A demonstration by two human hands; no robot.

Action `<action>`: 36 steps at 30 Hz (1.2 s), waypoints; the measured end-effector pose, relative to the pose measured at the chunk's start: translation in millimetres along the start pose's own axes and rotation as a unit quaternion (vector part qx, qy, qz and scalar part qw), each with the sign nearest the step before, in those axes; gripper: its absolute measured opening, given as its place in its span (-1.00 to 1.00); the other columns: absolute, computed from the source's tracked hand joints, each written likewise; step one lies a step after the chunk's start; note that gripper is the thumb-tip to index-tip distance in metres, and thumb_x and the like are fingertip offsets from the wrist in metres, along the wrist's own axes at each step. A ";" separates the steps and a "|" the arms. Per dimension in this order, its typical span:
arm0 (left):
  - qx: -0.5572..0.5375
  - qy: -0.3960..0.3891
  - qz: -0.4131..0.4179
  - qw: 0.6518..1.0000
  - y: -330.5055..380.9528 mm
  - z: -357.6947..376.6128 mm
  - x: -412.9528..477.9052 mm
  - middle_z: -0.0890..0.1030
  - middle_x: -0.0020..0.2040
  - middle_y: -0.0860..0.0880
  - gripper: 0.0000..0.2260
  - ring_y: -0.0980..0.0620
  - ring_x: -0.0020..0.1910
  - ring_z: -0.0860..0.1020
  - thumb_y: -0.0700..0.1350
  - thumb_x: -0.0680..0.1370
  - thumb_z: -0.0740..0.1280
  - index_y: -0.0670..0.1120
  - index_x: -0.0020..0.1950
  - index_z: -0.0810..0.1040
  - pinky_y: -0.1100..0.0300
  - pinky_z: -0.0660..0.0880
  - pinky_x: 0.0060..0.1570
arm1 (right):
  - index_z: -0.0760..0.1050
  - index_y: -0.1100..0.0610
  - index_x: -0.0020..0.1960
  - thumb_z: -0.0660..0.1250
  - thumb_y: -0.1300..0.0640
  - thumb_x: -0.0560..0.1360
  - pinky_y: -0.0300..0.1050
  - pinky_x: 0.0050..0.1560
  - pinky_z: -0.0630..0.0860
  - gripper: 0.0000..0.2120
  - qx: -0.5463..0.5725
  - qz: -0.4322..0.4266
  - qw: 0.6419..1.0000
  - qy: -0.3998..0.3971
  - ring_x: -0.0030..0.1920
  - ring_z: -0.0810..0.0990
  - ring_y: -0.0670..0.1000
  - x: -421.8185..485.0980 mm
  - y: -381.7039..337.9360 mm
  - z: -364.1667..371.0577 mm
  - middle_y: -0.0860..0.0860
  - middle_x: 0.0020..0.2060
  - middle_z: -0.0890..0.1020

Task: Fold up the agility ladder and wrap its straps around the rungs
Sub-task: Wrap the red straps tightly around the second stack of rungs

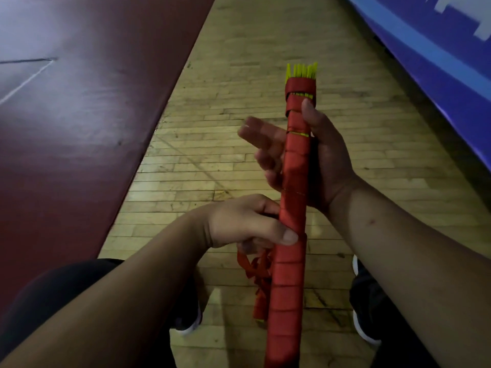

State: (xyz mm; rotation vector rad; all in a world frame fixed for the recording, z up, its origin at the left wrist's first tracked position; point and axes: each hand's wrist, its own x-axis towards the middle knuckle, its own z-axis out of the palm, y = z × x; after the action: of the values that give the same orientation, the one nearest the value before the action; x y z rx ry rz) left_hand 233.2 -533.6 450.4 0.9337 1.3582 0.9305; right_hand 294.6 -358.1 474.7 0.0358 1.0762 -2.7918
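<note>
Closest to me: bare L forearm point(106, 301) and R forearm point(411, 261), either side of the long red strap-wrapped bundle of yellow plastic ladder rungs point(287, 288). I'll place everything else relative to that bundle. It stands approx upright in front of the person, lower end out of view at the bottom edge. Yellow rung tips point(301, 71) poke out of its top.

L hand point(247, 221) grips the bundle's middle, thumb across the front, fingers curled round the back. R hand point(326, 160) sits higher w/ palm behind the bundle and thumb lying up its right edge. Its fingers point(265, 134) are spread out left of the bundle, blurred, not closed round it.

A loose red strap tail point(259, 272) hangs just left of the bundle, below L hand.

Light wooden plank floor point(239, 75) lies behind the bundle, dark red padded mat point(79, 115) well left, blue padded panel point(425, 49) to the upper right. Dark shoes w/ white soles point(366, 314) flank its lower end.
</note>
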 end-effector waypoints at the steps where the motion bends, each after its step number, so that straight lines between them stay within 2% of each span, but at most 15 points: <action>1: -0.011 -0.010 0.013 1.000 -0.8 -0.2 0.3 0.41 -0.46 0.08 -0.79 0.15 -0.55 0.34 0.03 0.46 0.48 0.02 -0.31 0.55 0.25 0.25 -0.50 | 0.45 0.12 0.53 0.15 -0.34 0.56 -0.14 -0.24 0.70 -0.28 -0.003 -0.001 1.000 0.002 -0.12 0.77 -0.04 -1.0 -2.1 1.0 0.03 0.21 0.74; 4: -0.007 -0.023 0.044 0.999 -1.1 -3.4 2.0 0.48 -0.37 0.03 -0.76 0.15 -0.53 0.41 0.18 0.48 0.58 0.10 -0.25 0.65 0.30 0.35 -0.50 | 0.53 0.05 0.45 0.19 -0.27 0.63 -0.18 -0.28 0.67 -0.45 -0.015 -0.027 0.999 0.042 -0.19 0.75 -0.10 -1.8 -5.9 -1.2 -0.04 0.14 0.76; 6: -0.002 -0.020 0.045 0.999 -0.9 -6.5 4.8 0.57 -0.31 -0.01 -0.71 0.14 -0.51 0.47 0.27 0.47 0.56 0.07 -0.17 0.70 0.30 0.41 -0.49 | 0.56 0.02 0.41 0.19 -0.21 0.67 -0.20 -0.31 0.64 -0.55 -0.027 -0.032 0.997 0.072 -0.23 0.72 -0.12 -1.1 -6.9 -5.2 -0.05 0.13 0.76; 9: 0.029 -0.004 0.027 0.999 -1.2 -11.0 7.9 0.67 -0.23 -0.09 -0.81 0.10 -0.49 0.51 0.11 0.55 0.56 0.00 -0.11 0.74 0.24 0.44 -0.48 | 0.59 0.02 0.36 0.22 -0.15 0.68 -0.20 -0.33 0.61 -0.61 -0.064 -0.029 0.992 0.102 -0.24 0.71 -0.11 -0.5 -6.1 -7.6 -0.04 0.14 0.76; 11: 0.049 0.011 0.005 0.999 -1.3 -12.2 8.2 0.69 -0.20 -0.14 -0.83 0.07 -0.47 0.52 -0.02 0.61 0.52 -0.11 -0.06 0.74 0.23 0.46 -0.47 | 0.60 0.02 0.35 0.23 -0.13 0.68 -0.19 -0.32 0.61 -0.63 -0.099 -0.027 0.988 0.113 -0.23 0.71 -0.10 -1.1 -5.0 -6.2 -0.01 0.15 0.76; 18: 0.100 0.055 -0.094 0.989 -2.8 -14.1 6.9 0.75 -0.10 -0.13 -0.83 0.08 -0.45 0.56 -0.04 0.64 0.50 -0.11 0.14 0.76 0.20 0.52 -0.35 | 0.55 0.04 0.43 0.34 -0.08 0.67 -0.11 -0.21 0.63 -0.62 -0.191 -0.001 0.969 0.158 -0.12 0.73 -0.02 3.3 -0.2 -6.0 0.02 0.13 0.78; 22: 0.142 0.103 -0.124 0.977 -9.0 -16.0 10.6 0.72 -0.20 -0.04 -0.86 0.08 -0.42 0.59 -0.02 0.64 0.51 -0.06 0.11 0.76 0.17 0.56 -0.34 | 0.55 0.08 0.38 0.43 -0.04 0.64 -0.01 -0.11 0.66 -0.64 -0.243 0.005 0.945 0.218 -0.06 0.77 0.06 11.2 5.8 -13.5 0.07 0.12 0.80; 26: 0.161 0.121 -0.158 0.967 -14.0 -13.9 15.3 0.67 -0.23 0.02 -0.88 0.12 -0.39 0.60 -0.04 0.66 0.49 -0.07 0.02 0.72 0.17 0.57 -0.34 | 0.63 0.07 0.25 0.51 -0.03 0.61 0.15 -0.02 0.75 -0.72 -0.303 -0.028 0.909 0.284 -0.05 0.82 0.17 17.6 16.4 -19.7 0.09 -0.01 0.81; 28: 0.159 0.132 -0.174 0.963 -13.8 -8.7 17.9 0.65 -0.22 0.04 -0.82 0.12 -0.38 0.60 0.03 0.63 0.52 -0.06 -0.04 0.71 0.17 0.58 -0.32 | 0.65 0.08 0.23 0.55 -0.06 0.58 0.19 0.00 0.76 -0.68 -0.322 -0.045 0.894 0.308 -0.07 0.82 0.17 21.2 23.2 -20.8 0.07 -0.06 0.82; 31: 0.179 0.195 -0.214 0.940 -17.9 -5.7 24.3 0.70 -0.21 0.02 -0.57 0.10 -0.40 0.63 0.28 0.54 0.53 -0.11 -0.02 0.73 0.17 0.61 -0.32 | 0.65 0.05 0.19 0.60 -0.14 0.53 0.24 -0.02 0.77 -0.63 -0.319 -0.061 0.884 0.337 -0.11 0.82 0.16 27.4 33.2 -24.1 0.05 -0.08 0.81; 33: 0.247 0.233 -0.240 0.909 -24.5 -1.3 30.1 0.72 -0.26 -0.02 -0.44 0.05 -0.39 0.66 0.42 0.51 0.47 -0.11 -0.07 0.72 0.13 0.68 -0.25 | 0.64 0.00 0.18 0.60 -0.18 0.51 0.23 0.00 0.76 -0.62 -0.306 -0.060 0.882 0.354 -0.12 0.83 0.13 30.8 37.3 -27.8 0.03 -0.08 0.82; 36: 0.366 0.293 -0.247 0.848 -36.5 9.9 37.8 0.70 -0.26 -0.02 -0.46 -0.03 -0.22 0.70 0.48 0.49 0.41 -0.01 -0.19 0.64 0.01 0.72 -0.05 | 0.62 0.01 0.17 0.61 -0.20 0.50 0.19 0.05 0.74 -0.60 -0.264 -0.056 0.888 0.372 -0.11 0.83 0.14 33.7 38.9 -33.2 0.03 -0.05 0.82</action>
State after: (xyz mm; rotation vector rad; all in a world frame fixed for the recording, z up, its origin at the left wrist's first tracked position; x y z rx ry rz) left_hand 243.2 -511.6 402.8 0.7847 2.4434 0.2638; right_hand 266.0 -368.8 421.7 1.0773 2.0140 -2.4849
